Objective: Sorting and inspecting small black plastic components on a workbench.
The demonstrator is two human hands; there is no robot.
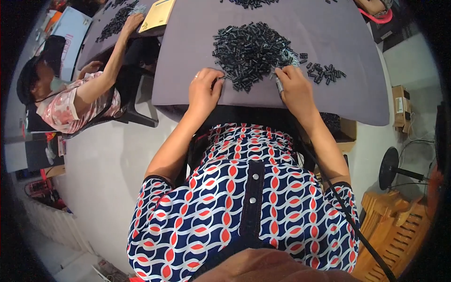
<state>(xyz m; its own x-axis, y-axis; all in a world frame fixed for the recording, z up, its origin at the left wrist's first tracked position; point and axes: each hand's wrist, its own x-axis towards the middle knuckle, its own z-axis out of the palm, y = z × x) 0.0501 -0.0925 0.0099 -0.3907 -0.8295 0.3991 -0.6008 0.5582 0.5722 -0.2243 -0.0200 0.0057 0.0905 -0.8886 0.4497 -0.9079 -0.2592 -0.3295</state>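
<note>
A big heap of small black oblong pieces (249,54) lies on the grey-covered table in front of me. At the heap's near left edge, my left hand (204,89) is closed, its thumb and forefinger pinching what looks like one small black piece (224,77). My right hand (295,88) is closed at the near right edge of the heap, with something pale and shiny (279,84) partly showing under its fingers; its kind is unclear. Just beyond that hand, clear glinting material (291,56) lies against the heap. To the right is a smaller scatter of black pieces (326,73).
The grey cloth (357,98) covers the table to its near edge. More black pieces (249,3) lie at the far side. On the left, another person (77,96) reaches toward a separate heap (112,26) beside a yellow booklet (157,15). A wooden chair (394,230) and a fan (389,168) stand at right.
</note>
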